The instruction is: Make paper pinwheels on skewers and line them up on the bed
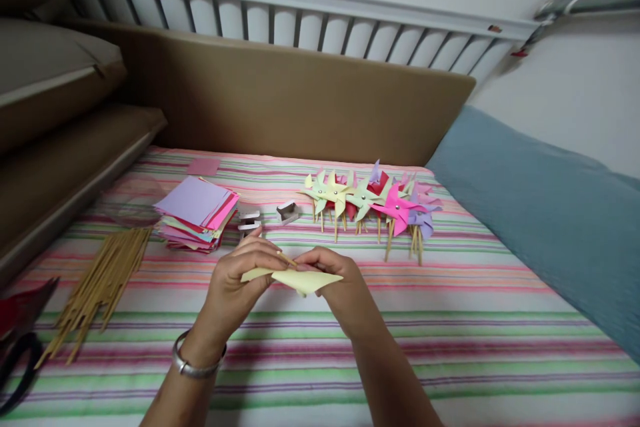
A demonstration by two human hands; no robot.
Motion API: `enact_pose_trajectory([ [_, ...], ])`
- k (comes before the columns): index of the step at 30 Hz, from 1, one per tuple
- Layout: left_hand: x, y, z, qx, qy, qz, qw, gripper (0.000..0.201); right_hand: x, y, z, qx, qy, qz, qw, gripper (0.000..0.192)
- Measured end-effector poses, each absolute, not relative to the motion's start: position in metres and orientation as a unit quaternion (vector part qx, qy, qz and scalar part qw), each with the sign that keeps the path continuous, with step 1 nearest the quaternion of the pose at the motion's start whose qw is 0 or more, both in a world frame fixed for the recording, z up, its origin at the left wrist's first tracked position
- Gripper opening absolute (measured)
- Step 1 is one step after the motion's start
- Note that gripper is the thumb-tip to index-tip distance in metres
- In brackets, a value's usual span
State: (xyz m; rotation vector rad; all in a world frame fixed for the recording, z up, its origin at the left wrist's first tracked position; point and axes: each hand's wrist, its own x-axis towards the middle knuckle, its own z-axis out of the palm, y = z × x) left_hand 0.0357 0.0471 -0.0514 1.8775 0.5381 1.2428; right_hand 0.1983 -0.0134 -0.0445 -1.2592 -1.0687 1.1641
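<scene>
Left hand [235, 283] and right hand [335, 280] both pinched pale yellow folded paper [300, 279], held above striped cloth [450, 333]; thin stick [287, 259] lay between fingertips. Behind hands: two small staplers [267, 219]. Paper stack [197, 213] and stick bundle [100, 280] sat left. Finished pinwheels [373, 203] lay in row, right rear.

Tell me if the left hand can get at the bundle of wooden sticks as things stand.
Probably not yet: the left hand is busy gripping yellow paper. The sticks lie uncovered to its left.
</scene>
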Motion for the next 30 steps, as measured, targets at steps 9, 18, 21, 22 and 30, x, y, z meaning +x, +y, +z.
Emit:
enact_pose_trajectory([
  [9,0.032,0.043,-0.048,0.752,0.206,0.509,0.365,0.01,0.19,-0.017,-0.037,-0.533,-0.459,0.47,0.533,0.011],
  [18,0.03,0.047,-0.053,0.76,0.18,0.523,0.342,0.015,0.189,-0.018,-0.038,-0.55,-0.485,0.434,0.523,0.011],
  [21,0.029,0.047,-0.052,0.761,0.182,0.522,0.34,0.017,0.188,-0.018,-0.036,-0.547,-0.486,0.436,0.524,0.011],
  [22,0.03,0.047,-0.052,0.761,0.183,0.522,0.34,0.017,0.187,-0.018,-0.036,-0.546,-0.487,0.435,0.524,0.011],
  [30,0.031,0.047,-0.051,0.758,0.19,0.519,0.346,0.017,0.188,-0.019,-0.039,-0.547,-0.504,0.411,0.528,0.009],
])
